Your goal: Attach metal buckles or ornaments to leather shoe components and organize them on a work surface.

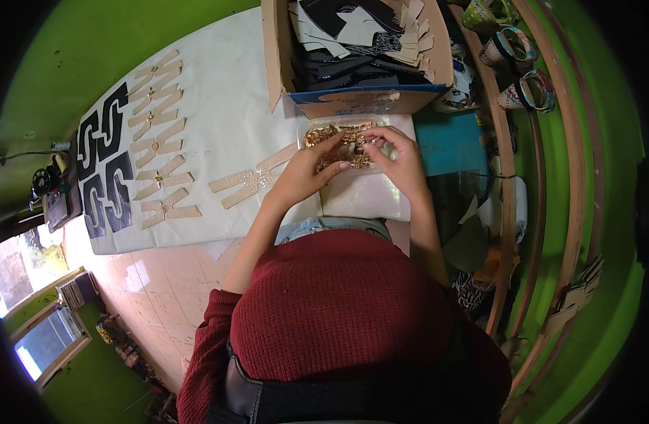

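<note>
A clear shallow box (302,126) of small gold-coloured metal pieces (326,134) sits on the table in front of me. Over its left side is my left hand (312,169), thumb and fingers apart, the fingertips among the pieces. My right hand (401,159) is at the box's right side, thumb and fingertips pinched together; whatever they hold is too small to make out. Beside my left wrist lies a beige glittery strap piece (248,185), crossed like an H. Farther left is a column of several similar beige straps (155,146) with small ornaments at their middles.
Black S-shaped cut-outs (116,187) lie at the table's (218,85) left end. A cardboard box (353,104) of black and beige cut pieces stands just beyond the gold pieces. Wooden rails (504,134) with small woven baskets (511,97) run along the right.
</note>
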The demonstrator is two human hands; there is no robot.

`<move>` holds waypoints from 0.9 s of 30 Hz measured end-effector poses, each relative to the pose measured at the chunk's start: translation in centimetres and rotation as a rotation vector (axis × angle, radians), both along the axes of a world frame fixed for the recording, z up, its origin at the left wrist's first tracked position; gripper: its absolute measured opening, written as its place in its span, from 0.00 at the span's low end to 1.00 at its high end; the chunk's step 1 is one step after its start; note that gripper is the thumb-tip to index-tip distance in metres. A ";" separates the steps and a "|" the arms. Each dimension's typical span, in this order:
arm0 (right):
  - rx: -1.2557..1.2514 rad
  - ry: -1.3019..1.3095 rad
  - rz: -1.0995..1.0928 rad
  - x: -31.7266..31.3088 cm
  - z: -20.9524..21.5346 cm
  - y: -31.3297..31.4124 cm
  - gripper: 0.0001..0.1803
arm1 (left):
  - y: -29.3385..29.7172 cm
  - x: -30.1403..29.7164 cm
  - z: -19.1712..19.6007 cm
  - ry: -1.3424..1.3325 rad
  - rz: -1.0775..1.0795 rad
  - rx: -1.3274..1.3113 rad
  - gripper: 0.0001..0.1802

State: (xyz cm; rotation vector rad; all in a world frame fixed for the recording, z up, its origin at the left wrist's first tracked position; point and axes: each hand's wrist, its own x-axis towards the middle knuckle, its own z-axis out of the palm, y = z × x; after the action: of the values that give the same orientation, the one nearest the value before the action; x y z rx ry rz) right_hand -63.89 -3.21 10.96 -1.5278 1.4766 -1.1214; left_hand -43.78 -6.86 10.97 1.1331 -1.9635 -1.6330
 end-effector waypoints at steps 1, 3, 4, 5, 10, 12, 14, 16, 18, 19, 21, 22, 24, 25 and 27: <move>0.040 0.062 -0.051 -0.3 -0.6 -0.2 0.12 | -0.2 -0.1 -0.5 -0.001 -0.002 0.003 0.24; 0.083 0.123 -0.103 -0.7 -1.9 -0.5 0.12 | 0.0 -0.6 -2.3 -0.272 -0.090 -0.537 0.20; 0.006 0.345 -0.144 -0.7 -2.7 -0.6 0.11 | 0.1 -1.1 -3.0 -0.273 -0.091 -0.534 0.20; -0.072 0.566 -0.183 -0.8 -3.3 -0.7 0.10 | 0.4 -1.6 -3.7 -0.363 -0.125 -0.687 0.17; -0.215 0.630 -0.167 -0.9 -5.6 -1.6 0.09 | -0.1 -2.5 -5.8 -0.534 -0.161 -0.840 0.13; -0.208 0.652 -0.155 -1.1 -6.0 -1.8 0.10 | -0.7 -2.2 -6.0 -0.513 -0.170 -0.845 0.10; -0.258 0.682 -0.084 -1.4 -6.4 -1.7 0.09 | -0.9 -2.2 -6.2 -0.483 -0.169 -0.838 0.08; -0.207 0.712 0.058 -1.6 -5.7 -1.5 0.08 | -0.9 -2.0 -6.3 -0.489 -0.161 -0.848 0.08; -0.155 0.742 0.198 -1.6 -5.1 -1.3 0.08 | -0.8 -2.0 -6.5 -0.503 -0.159 -0.833 0.08; -0.095 0.772 0.263 -1.4 -4.8 -1.2 0.08 | -0.8 -2.0 -6.5 -0.515 -0.160 -0.826 0.08; -0.034 0.803 0.329 -1.2 -4.6 -1.2 0.08 | -0.8 -2.1 -6.4 -0.511 -0.161 -0.815 0.07; -0.018 0.833 0.333 -1.1 -4.5 -1.3 0.09 | -0.8 -2.1 -6.4 -0.507 -0.164 -0.809 0.07; -0.004 0.863 0.341 -1.1 -4.4 -1.5 0.11 | -0.8 -2.1 -6.4 -0.507 -0.165 -0.804 0.07; -0.010 0.851 0.350 -1.1 -4.4 -1.7 0.10 | -0.7 -2.1 -6.4 -0.507 -0.168 -0.801 0.07; -0.017 0.840 0.363 -1.2 -4.3 -1.9 0.10 | -0.6 -1.8 -6.4 -0.501 -0.169 -0.787 0.08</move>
State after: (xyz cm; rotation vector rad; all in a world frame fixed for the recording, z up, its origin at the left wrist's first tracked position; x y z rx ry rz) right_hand -65.13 -5.16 6.70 -2.3163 1.5776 -0.2606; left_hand -45.57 -7.48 4.60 1.1063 -2.6980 -0.4975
